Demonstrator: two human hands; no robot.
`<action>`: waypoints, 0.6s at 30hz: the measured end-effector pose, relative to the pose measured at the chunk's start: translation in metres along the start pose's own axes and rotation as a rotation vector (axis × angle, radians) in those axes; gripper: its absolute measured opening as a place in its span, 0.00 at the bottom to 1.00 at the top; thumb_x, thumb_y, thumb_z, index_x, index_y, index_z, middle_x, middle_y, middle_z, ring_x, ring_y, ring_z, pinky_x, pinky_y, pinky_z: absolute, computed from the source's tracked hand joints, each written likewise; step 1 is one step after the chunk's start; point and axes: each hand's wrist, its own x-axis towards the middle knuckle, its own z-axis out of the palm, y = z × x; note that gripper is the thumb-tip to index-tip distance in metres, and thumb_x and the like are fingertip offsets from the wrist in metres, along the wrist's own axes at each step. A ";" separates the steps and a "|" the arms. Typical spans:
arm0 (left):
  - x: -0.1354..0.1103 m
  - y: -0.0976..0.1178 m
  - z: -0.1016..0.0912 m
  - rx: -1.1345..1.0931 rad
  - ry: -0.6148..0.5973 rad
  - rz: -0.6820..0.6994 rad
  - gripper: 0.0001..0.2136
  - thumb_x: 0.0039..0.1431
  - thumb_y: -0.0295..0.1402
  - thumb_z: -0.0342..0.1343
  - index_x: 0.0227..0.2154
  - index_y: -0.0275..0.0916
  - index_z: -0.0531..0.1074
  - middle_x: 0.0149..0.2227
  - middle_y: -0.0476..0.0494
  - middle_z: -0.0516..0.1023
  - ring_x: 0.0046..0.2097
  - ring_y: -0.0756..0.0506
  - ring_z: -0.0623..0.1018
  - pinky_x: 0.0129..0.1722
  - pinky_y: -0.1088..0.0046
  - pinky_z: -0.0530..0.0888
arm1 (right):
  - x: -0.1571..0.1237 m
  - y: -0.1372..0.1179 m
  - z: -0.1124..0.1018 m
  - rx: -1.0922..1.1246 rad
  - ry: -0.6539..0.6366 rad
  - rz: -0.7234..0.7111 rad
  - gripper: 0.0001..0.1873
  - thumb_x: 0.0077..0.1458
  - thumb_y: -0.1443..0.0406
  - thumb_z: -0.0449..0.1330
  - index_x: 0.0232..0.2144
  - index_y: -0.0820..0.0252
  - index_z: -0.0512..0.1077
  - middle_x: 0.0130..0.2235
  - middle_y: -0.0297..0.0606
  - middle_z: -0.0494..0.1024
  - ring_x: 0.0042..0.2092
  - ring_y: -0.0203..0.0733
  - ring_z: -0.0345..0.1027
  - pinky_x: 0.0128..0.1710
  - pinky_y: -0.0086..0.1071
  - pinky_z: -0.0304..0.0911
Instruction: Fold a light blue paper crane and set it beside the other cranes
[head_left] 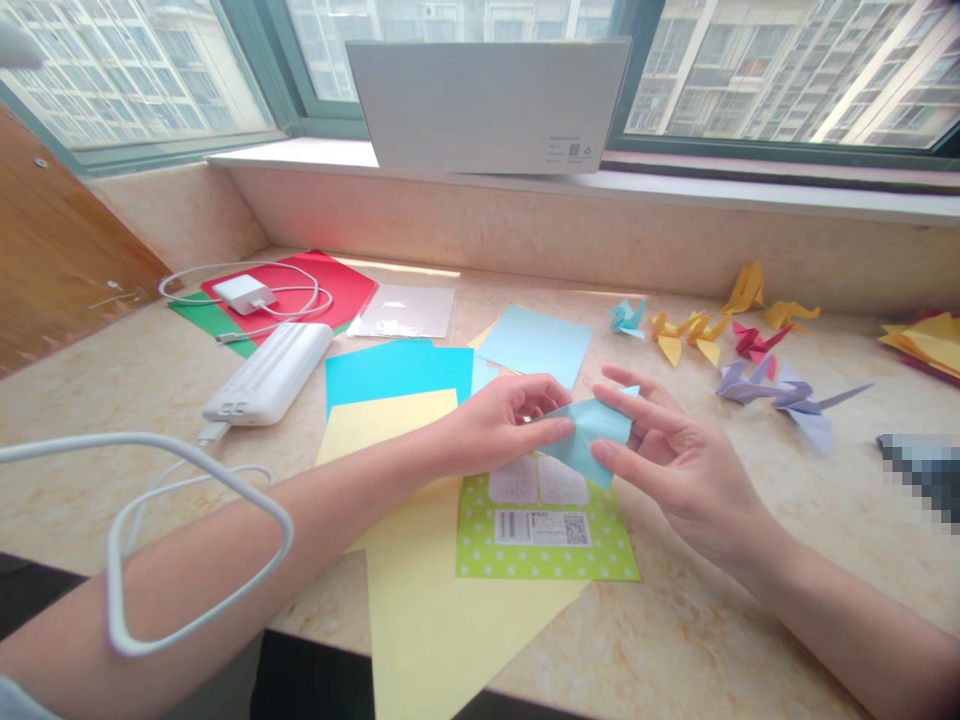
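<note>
Folded paper (594, 432) sits pinched by left fingers (547, 433) and spread right fingers (646, 412).

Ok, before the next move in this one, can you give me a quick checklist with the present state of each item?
1. Left hand on the folded blue paper: ok, thumb on its near face.
2. Right hand on the paper's other side: ok, held between thumb and fingers.
3. Lilac folded birds apart from the right hand: ok.
4. Pale yellow sheet fully on the table: not ok, it overhangs the front edge.
5. White cable touching the left forearm: cannot tell; it crosses in front of it in view.
</note>
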 end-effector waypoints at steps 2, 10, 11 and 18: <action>0.000 0.000 0.001 0.010 -0.020 0.032 0.11 0.61 0.38 0.58 0.37 0.34 0.74 0.34 0.43 0.77 0.35 0.49 0.75 0.34 0.74 0.72 | -0.002 0.001 0.001 -0.077 0.003 -0.050 0.21 0.55 0.64 0.65 0.52 0.45 0.74 0.65 0.37 0.58 0.59 0.48 0.65 0.53 0.40 0.71; -0.001 0.002 0.004 -0.035 -0.041 0.066 0.09 0.62 0.34 0.57 0.39 0.34 0.76 0.37 0.42 0.79 0.38 0.48 0.76 0.38 0.73 0.72 | -0.003 0.010 -0.003 -0.446 -0.046 -0.209 0.24 0.57 0.59 0.63 0.57 0.41 0.69 0.67 0.35 0.54 0.58 0.50 0.64 0.61 0.51 0.60; -0.002 0.002 0.005 -0.019 -0.032 0.069 0.08 0.62 0.34 0.57 0.39 0.34 0.76 0.36 0.43 0.79 0.37 0.48 0.76 0.37 0.73 0.71 | -0.003 0.010 -0.003 -0.476 -0.068 -0.219 0.24 0.58 0.59 0.62 0.57 0.41 0.68 0.66 0.35 0.57 0.59 0.50 0.63 0.61 0.51 0.59; -0.003 0.002 0.008 0.036 0.050 0.069 0.06 0.59 0.33 0.60 0.35 0.35 0.76 0.34 0.45 0.79 0.37 0.49 0.76 0.39 0.73 0.72 | -0.002 0.006 0.000 -0.592 -0.088 -0.296 0.14 0.62 0.60 0.59 0.50 0.47 0.73 0.52 0.36 0.77 0.57 0.51 0.67 0.58 0.55 0.58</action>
